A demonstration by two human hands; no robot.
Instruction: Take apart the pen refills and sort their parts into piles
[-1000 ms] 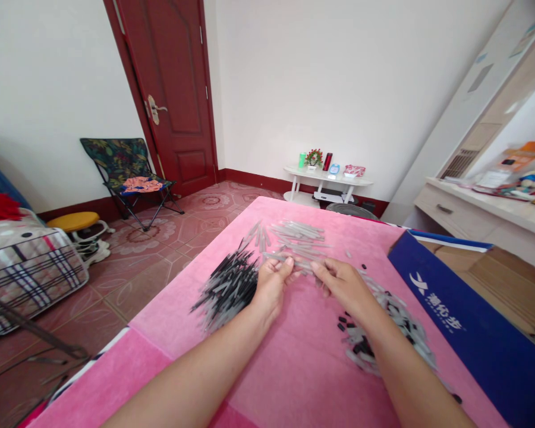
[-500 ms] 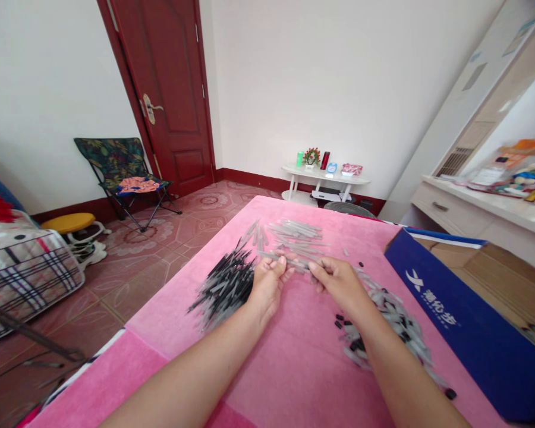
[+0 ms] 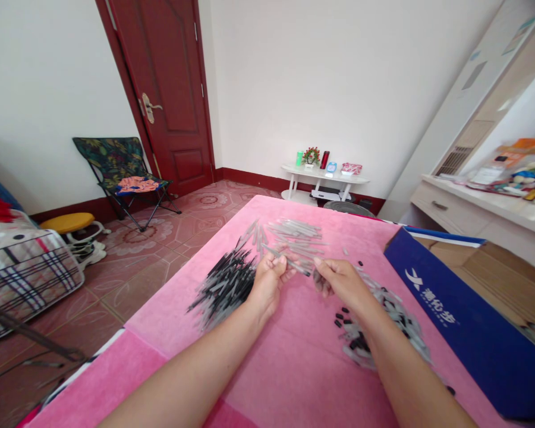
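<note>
My left hand (image 3: 267, 278) is closed around a thin grey pen tube (image 3: 289, 263) that sticks out to the right, just above the pink cloth (image 3: 289, 356). My right hand (image 3: 339, 279) is curled beside the tube's free end, fingers pinched; what they hold, if anything, is too small to name. A pile of black-tipped pens (image 3: 225, 284) lies left of my left hand. Loose clear tubes (image 3: 294, 233) lie beyond both hands. Several small grey and black caps (image 3: 383, 324) are heaped under and right of my right wrist.
An open blue cardboard box (image 3: 450, 315) stands at the table's right edge. Beyond are a white side table (image 3: 325, 175) with small items, a folding chair (image 3: 120, 172), a yellow stool (image 3: 69, 223), a red door (image 3: 169, 89) and a dresser (image 3: 494, 208) on the right.
My left hand has lifted the grey tube off the clear pile and tilted it. My right hand drew slightly back from the pile toward the tube's end.
</note>
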